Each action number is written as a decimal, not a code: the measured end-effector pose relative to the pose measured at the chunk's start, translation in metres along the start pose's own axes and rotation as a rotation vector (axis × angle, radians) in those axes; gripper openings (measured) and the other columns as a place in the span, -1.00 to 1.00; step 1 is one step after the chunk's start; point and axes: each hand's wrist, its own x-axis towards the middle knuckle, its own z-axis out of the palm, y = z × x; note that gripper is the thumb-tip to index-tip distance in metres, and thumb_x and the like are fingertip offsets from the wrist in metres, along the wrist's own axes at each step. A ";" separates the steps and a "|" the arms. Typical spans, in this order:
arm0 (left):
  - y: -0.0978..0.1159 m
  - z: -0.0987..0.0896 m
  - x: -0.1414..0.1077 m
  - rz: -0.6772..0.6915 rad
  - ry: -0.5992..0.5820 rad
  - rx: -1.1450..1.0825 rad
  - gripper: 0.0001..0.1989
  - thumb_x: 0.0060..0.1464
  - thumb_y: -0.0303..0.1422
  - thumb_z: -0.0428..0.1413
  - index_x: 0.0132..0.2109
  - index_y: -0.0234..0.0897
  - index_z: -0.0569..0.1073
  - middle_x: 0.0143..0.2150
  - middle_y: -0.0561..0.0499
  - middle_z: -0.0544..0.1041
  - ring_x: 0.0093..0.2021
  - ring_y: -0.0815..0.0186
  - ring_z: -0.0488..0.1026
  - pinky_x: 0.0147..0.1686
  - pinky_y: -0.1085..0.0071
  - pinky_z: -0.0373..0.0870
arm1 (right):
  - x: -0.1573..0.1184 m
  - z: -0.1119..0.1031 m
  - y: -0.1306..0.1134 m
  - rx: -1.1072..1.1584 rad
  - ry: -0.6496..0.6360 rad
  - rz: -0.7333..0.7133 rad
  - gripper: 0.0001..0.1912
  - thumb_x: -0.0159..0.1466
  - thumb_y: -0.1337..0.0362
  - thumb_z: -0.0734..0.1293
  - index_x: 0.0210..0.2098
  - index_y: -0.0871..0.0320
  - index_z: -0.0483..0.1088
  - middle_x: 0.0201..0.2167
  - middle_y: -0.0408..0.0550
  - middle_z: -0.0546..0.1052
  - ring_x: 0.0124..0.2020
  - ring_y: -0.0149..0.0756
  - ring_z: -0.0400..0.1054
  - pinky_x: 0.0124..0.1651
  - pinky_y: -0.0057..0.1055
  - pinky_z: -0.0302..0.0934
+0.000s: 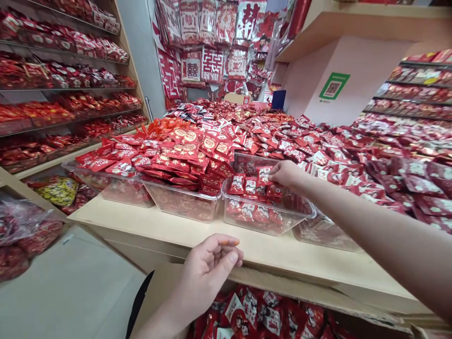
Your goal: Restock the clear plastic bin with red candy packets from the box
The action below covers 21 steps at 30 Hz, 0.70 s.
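Observation:
My right hand [287, 174] reaches into a clear plastic bin [259, 226] on the counter, fingers closed on a small red-and-white packet [264, 175]. More packets [243, 214] of the same look lie low in this bin. My left hand [213, 268] hangs in front of the counter edge, fingers loosely curled, thumb apart, nothing visible in it. Beneath it stands a cardboard box [278, 282] with many similar packets [268, 313] inside.
Left of the bin, another clear bin [176, 202] is heaped with red packets [185, 146]. The counter [169, 226] stretches along the row of bins. Stocked shelves [63, 89] line the left wall. A QR sign [332, 87] hangs at right.

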 end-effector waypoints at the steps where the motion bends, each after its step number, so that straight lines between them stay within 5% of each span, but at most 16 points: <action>1: -0.001 -0.001 -0.002 0.011 -0.010 0.003 -0.86 0.11 -0.36 0.03 -0.17 -0.27 0.35 -0.31 -0.01 0.51 -0.28 0.36 0.44 -0.22 0.45 0.35 | 0.005 0.008 0.005 -0.064 -0.001 0.007 -0.76 -0.09 0.31 0.45 -0.73 0.13 0.30 -0.84 -0.17 0.29 -0.71 -0.30 0.29 -0.61 -0.33 0.28; 7: -0.003 -0.004 -0.009 0.152 -0.097 0.180 -0.88 0.11 -0.39 0.01 -0.21 -0.24 0.42 -0.30 0.01 0.51 -0.32 0.37 0.44 -0.33 0.52 0.36 | 0.009 0.019 0.012 -0.463 -0.120 0.164 -0.91 -0.09 0.37 0.42 -0.55 0.22 0.44 -0.70 -0.01 0.43 -0.50 -0.15 0.40 -0.45 -0.31 0.27; 13: 0.005 -0.005 -0.006 0.261 -0.131 0.346 -0.88 0.09 -0.45 0.00 -0.28 -0.28 0.44 -0.38 0.04 0.50 -0.37 0.42 0.43 -0.34 0.57 0.32 | 0.005 0.015 0.003 -0.926 -0.289 0.188 -0.81 0.05 0.30 0.32 -0.36 0.29 0.44 -0.40 0.18 0.52 -0.33 -0.08 0.42 -0.36 -0.33 0.25; 17: 0.007 -0.006 -0.005 0.300 -0.146 0.395 -0.86 0.09 -0.45 -0.01 -0.29 -0.32 0.45 -0.41 0.01 0.50 -0.39 0.40 0.43 -0.36 0.54 0.33 | 0.002 0.018 0.003 -1.027 -0.258 -0.035 -0.59 0.04 0.23 0.34 -0.17 0.38 0.35 -0.23 0.29 0.46 -0.17 -0.03 0.36 -0.22 -0.33 0.23; 21: 0.007 -0.005 -0.004 0.309 -0.158 0.402 -0.85 0.08 -0.45 -0.02 -0.29 -0.34 0.45 -0.42 -0.02 0.50 -0.41 0.39 0.43 -0.38 0.53 0.33 | 0.003 0.020 0.007 -1.075 -0.377 -0.263 -0.50 -0.03 0.18 0.41 -0.17 0.36 0.33 -0.23 0.26 0.44 -0.16 -0.05 0.35 -0.16 -0.36 0.20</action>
